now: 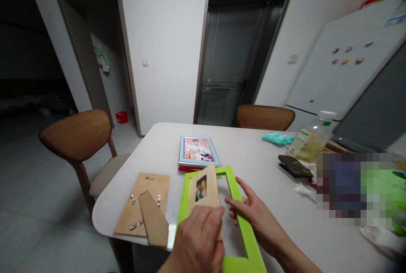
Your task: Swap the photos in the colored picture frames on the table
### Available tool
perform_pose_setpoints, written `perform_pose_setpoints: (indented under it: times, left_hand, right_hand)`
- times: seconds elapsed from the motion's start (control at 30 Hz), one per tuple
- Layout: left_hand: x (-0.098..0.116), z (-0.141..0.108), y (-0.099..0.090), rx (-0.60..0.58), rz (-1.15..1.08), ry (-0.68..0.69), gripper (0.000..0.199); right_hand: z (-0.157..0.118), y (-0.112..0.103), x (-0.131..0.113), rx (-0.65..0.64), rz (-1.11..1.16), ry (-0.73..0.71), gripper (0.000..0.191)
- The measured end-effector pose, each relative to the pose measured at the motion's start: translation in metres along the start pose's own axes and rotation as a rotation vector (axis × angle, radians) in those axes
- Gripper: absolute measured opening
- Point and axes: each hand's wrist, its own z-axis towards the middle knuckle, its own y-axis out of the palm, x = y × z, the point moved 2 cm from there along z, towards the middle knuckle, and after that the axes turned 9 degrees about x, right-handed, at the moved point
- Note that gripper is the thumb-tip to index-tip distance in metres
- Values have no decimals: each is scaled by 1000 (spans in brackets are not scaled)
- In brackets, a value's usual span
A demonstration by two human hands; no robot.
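My left hand (201, 235) is closed on the lower part of a cream mat board (212, 184), which has a small photo (201, 188) in its window. The board stands tilted within the opening of a bright green picture frame (233, 184). My right hand (253, 213) grips the right side bar of that frame, thumb on the inner edge. Left of the frame lies a brown backing board (152, 184) with metal clips and a fold-out stand leg (154, 218). A blue frame (182, 150) with a photo rests on a red one (187, 168) behind.
On the white table (247, 150), a large plastic bottle (309, 139), a black object (294, 166), a teal packet (278, 138) and crumpled tissue (306, 191) sit at the right. Wooden chairs (76, 135) stand at the left and far side.
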Motion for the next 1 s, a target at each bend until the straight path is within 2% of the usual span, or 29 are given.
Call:
perform_pose_setpoints:
  times: [0.03,0.1,0.2,0.27,0.37,0.5,0.63,0.73,0.8,0.83,0.9,1.0]
  left_hand:
    - [-5,1,-10,62,20,-76,48]
    - [-22,-1,-29,184,71,-311,41]
    - [-49,-17,-50,281,81,-621,35]
    - [-64,-31,-54,291,35,-729,35]
    - [-75,-53,-53,247,35,-798,36]
    - [-78,-68,-52,65,231,-777,38]
    - [-79,-68,-54,-82,433,-661,34]
    - [-77,-64,-52,-124,526,-562,33]
    - [-72,-61,-48,-158,505,-475,37]
    - [-68,-60,-44,-186,473,-423,41]
    - [-60,-59,-35,-264,396,-320,51]
    - [-54,-61,-21,-358,347,-246,66]
  right_hand:
    - [4,-6,4,19,-63,-8,77]
    - [13,-17,12,48,-167,-14,75]
    - [25,-31,27,73,-310,-44,69]
    - [33,-36,35,121,-492,-116,64]
    - [39,-40,41,208,-798,-244,57]
    - [41,-40,42,227,-1003,-330,52]
    - [41,-41,40,232,-1090,-389,47]
    - [36,-34,33,256,-1016,-509,41]
    - [31,-19,30,199,-848,-524,41]
    - [28,-9,30,140,-742,-480,43]
    - [25,16,35,-7,-523,-293,52]
    - [21,51,44,-152,-219,-12,67]
